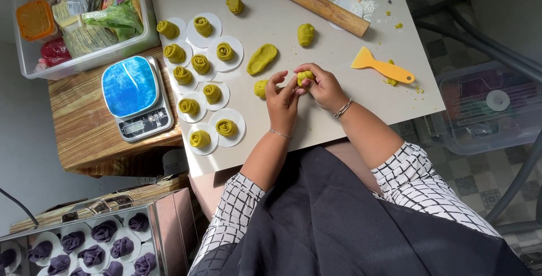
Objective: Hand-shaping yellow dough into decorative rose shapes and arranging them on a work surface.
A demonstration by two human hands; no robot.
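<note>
Yellow-green dough piece (pixel 305 76) sits pinched betw. both hands, just above the pale worktop (pixel 282 5). Left hand (pixel 282 100) has fingers curled narrow, thumb and fingertips pressing the piece from its side; right hand (pixel 323 87) cups it from the other side, fingers closed round it. Both wrists carry thin bracelets. Just left of the left hand lies a small dough ball (pixel 260 88), touching the worktop; a flattened oval of dough (pixel 262 58) lies near, above it, and another lump (pixel 306 34) sits further up. Wooden rolling pin (pixel 320 5) lies diagonally at the top, well apart from the hands. Orange plastic scraper (pixel 383 67) lies to the right of the hands, w/ crumbs round it. To the left, rolled rose-shaped dough pieces (pixel 200 64) sit on round white paper discs in rows. Beside the worktop, a digital scale (pixel 136 97) w/ blue top rests on a wooden stool. Lower left, a metal tray (pixel 164 225) holds purple rolled pieces on discs. Person wears a dark apron and checked sleeves.
</note>
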